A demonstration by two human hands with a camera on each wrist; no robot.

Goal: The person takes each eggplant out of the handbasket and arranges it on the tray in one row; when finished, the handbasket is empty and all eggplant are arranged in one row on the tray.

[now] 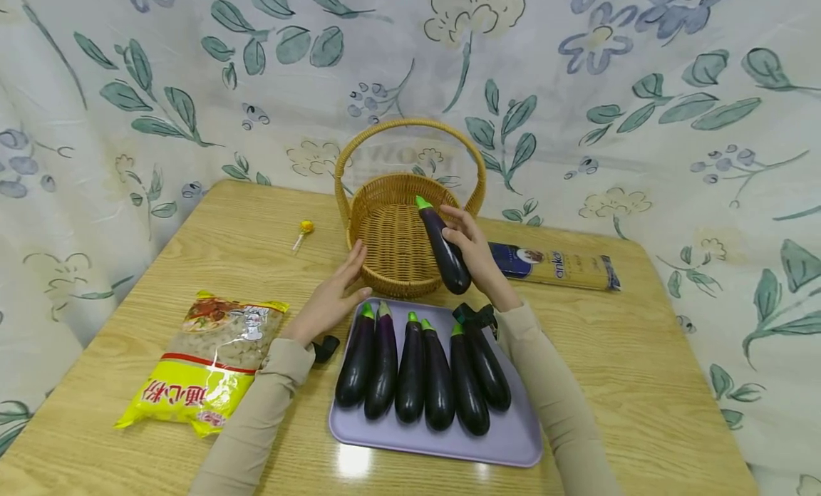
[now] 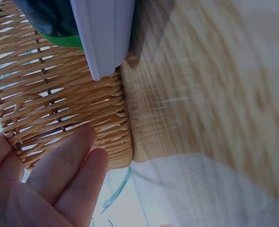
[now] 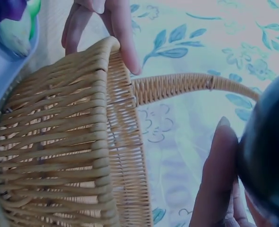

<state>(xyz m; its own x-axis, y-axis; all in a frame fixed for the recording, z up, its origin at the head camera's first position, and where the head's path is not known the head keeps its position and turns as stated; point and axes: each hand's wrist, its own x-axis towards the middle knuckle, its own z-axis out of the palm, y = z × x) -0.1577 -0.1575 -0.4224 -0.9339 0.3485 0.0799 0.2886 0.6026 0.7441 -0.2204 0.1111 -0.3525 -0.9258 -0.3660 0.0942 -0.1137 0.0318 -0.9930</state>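
Note:
My right hand (image 1: 470, 248) grips an eggplant (image 1: 442, 246) with a green stem, held above the right front part of a wicker basket (image 1: 400, 243). In the right wrist view the dark eggplant (image 3: 269, 151) fills the right edge, close to the fingers. At the basket's left side, my left hand (image 1: 330, 296) touches the rim with fairly straight fingers, and its fingertips lie against the woven wall (image 2: 58, 109) in the left wrist view. Several more eggplants (image 1: 410, 371) lie side by side on a lilac tray (image 1: 507, 442) in front of the basket.
A yellow bag of pasta (image 1: 202, 360) lies on the left of the wooden table (image 1: 641, 382). A wrapped lollipop (image 1: 304, 230) is left of the basket, and a spaghetti pack (image 1: 558, 266) lies to its right. The arched handle (image 1: 410, 123) rises over the basket. A floral curtain hangs behind.

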